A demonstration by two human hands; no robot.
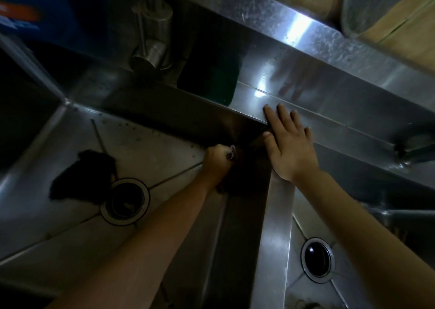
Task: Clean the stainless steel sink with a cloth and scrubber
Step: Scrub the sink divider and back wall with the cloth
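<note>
My left hand [217,159] is fisted around a small scrubber [231,152], only a pale, shiny bit of it showing, and presses it into the far right corner of the left basin [164,148], where the back wall meets the divider [274,226]. My right hand [290,144] lies flat and empty, fingers spread, on the far end of that divider and the back ledge, bracing me. A dark cloth [83,175] sits crumpled on the basin floor to the left, just beside the drain [126,201], one edge touching the drain ring. The right basin's drain [316,259] shows near right. The faucet [150,35] rises at the far side, with something dark green [208,78] on the ledge beside it.

I judge the risks as these: my knuckles could scrape the corner seam if I push hard, the cloth could slump over the open drain, and my bracing palm could slide on wet steel. The light is dim, so missed specks are likely.

I can read no writing; the blue packaging [23,7] at far left is too blurred.
</note>
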